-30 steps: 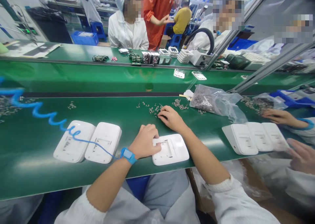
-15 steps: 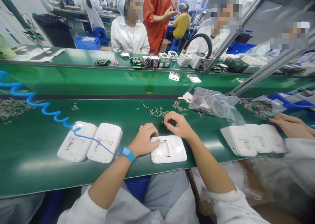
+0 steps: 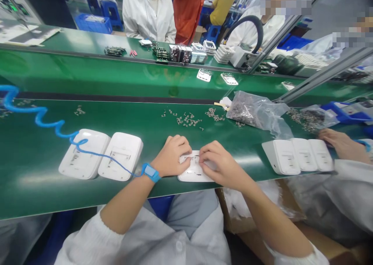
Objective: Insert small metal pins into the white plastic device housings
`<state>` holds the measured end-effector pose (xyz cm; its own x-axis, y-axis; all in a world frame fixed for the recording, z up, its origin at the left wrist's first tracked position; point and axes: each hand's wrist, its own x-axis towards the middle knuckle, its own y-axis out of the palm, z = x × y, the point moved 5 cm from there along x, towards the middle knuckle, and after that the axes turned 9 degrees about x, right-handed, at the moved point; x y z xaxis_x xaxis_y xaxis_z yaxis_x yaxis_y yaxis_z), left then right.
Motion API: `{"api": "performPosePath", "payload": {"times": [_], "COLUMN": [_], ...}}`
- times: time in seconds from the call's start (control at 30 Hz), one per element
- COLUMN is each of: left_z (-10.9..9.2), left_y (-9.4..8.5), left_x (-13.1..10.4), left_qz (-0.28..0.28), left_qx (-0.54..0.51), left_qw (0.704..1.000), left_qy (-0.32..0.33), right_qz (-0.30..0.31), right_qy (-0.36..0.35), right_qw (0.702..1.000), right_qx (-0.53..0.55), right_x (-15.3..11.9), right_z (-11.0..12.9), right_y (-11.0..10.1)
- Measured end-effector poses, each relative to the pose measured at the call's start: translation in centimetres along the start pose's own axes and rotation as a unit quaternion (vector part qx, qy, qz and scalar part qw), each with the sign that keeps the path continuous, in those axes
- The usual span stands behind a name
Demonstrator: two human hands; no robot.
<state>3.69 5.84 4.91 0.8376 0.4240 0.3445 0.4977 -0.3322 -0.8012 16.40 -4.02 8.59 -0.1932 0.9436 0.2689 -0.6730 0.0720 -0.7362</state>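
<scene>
A white case lies near the green desk's edge, left hand gripping its side; right hand curls over it, its hold hidden. Beyond, a person in orange and blue stools.

1. On the dark green, glossy counter, the left-hand grip holds the left end of a white, rounded plastic casing.
2. The right-hand grip bends over the casing's right part, fingertips drawn together; whatever they pinch is hidden.
3. A bright blue plastic wrist strap with a coiled blue cord circles the left wrist.
4. The cord crosses two white, rounded casings lying side by side.
5. Beyond the hands lie small, silvery metal pieces, near a clear plastic bag of similar bits.
6. At right, a co-worker's hand is near three white casings.
</scene>
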Motion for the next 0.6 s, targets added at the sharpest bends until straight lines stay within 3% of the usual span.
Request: {"api": "performPosePath", "payload": {"times": [0.27, 0.6], "left_z": [-0.76, -0.39], "left_y": [-0.24, -0.65], "left_x": [-0.39, -0.02], "left_qz": [-0.061, -0.072], "left_qx": [-0.04, -0.128], "left_qw": [0.994, 0.988], "left_qy": [0.085, 0.055], "right_qz": [-0.028, -0.03], "right_qy": [0.016, -0.03], "right_qw": [0.999, 0.999], "right_qx": [0.011, 0.03], "right_x": [0.58, 0.36], "right_z": [0.06, 0.22], "right_y": [-0.04, -0.01]}}
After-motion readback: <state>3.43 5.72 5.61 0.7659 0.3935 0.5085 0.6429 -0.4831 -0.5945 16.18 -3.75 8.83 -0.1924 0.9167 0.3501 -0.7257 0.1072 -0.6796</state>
